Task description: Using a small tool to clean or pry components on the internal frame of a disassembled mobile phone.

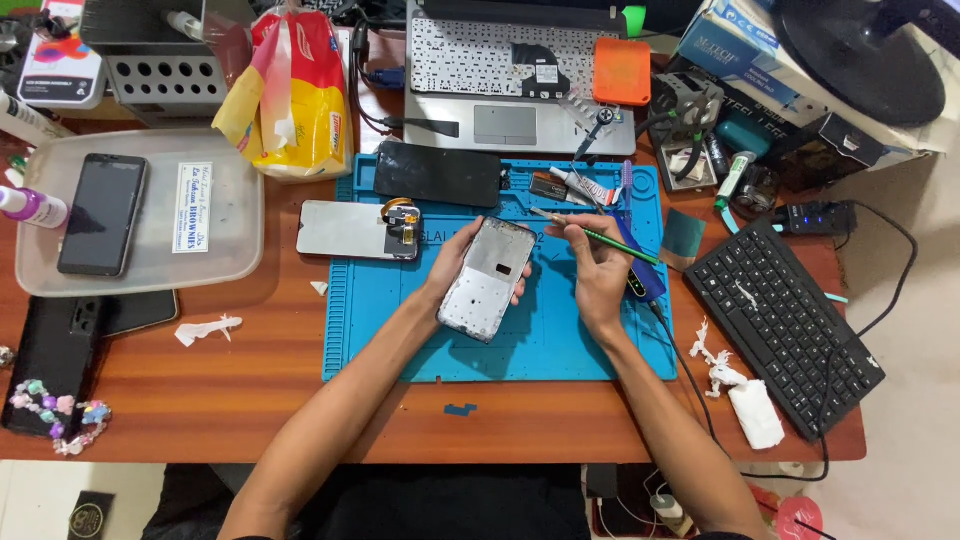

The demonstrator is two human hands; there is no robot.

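**Phone frame held over the blue mat**

Near the front edge of the desk (250, 400), the left hand (455, 262) is wrapped around a stripped phone frame (487, 279), gripping its long side and holding it tilted above the middle of the blue work mat (400, 340). Just beside it the right hand (597, 268) pinches a green-handled tool (615, 245), tip pointing toward the frame's top end. Farther back on the mat lie a phone back (350, 229) and a dark screen panel (437, 173). A laptop (520, 75) sits at the desk's rear edge, a black keyboard (785, 320) toward the right edge.
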